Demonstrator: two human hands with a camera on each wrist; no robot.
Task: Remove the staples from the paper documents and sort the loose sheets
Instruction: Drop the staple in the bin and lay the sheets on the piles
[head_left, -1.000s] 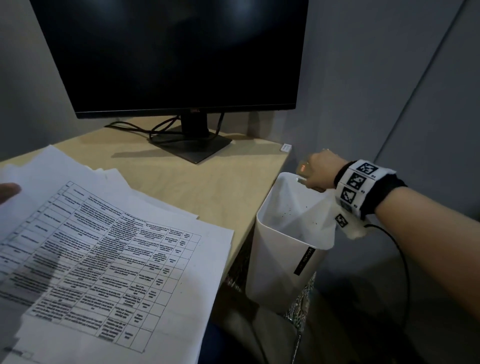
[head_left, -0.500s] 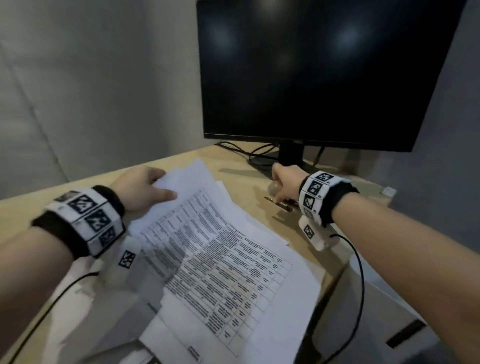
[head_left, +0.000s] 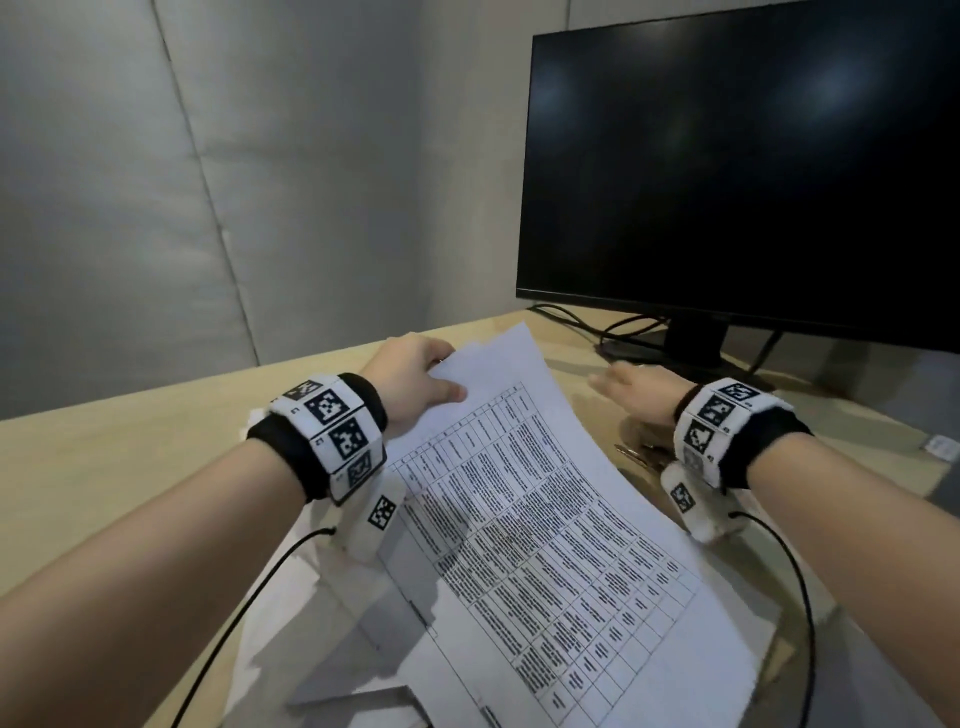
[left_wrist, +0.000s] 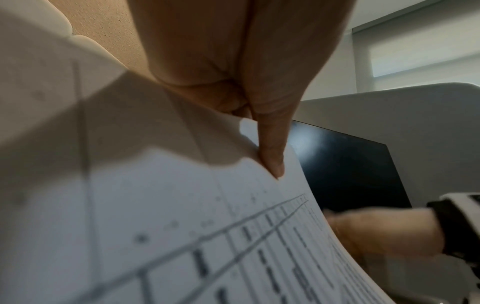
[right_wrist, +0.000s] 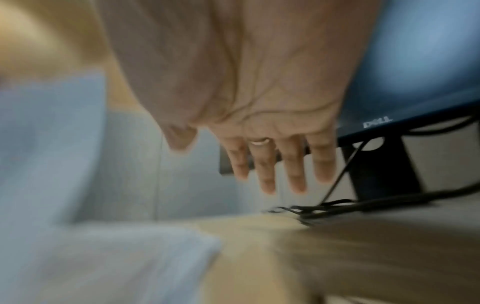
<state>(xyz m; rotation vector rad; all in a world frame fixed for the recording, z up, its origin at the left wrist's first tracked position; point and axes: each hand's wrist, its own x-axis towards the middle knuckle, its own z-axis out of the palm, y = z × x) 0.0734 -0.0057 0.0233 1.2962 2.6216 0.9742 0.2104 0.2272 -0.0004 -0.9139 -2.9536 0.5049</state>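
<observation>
A printed sheet with a table (head_left: 519, 509) lies tilted on top of a loose pile of white papers (head_left: 332, 649) on the wooden desk (head_left: 130, 457). My left hand (head_left: 441, 371) pinches the sheet's far left corner and lifts it, with the thumb (left_wrist: 272, 160) on top of the paper (left_wrist: 182, 226). My right hand (head_left: 618, 379) hovers to the right of the sheet near the monitor stand, with its fingers (right_wrist: 280, 174) straight and holding nothing. A small metal tool (head_left: 636, 452) lies on the desk under my right wrist, partly hidden.
A large dark monitor (head_left: 743, 171) on a black stand (head_left: 691, 343) fills the back right, with black cables (head_left: 613, 327) trailing on the desk. A small white tag (head_left: 941, 447) lies near the right edge. Grey padded walls enclose the desk.
My right hand came back from the white bin beside the desk, touched down by the small tool, and now hovers open. My left hand has taken the sheet's corner and lifted it.
</observation>
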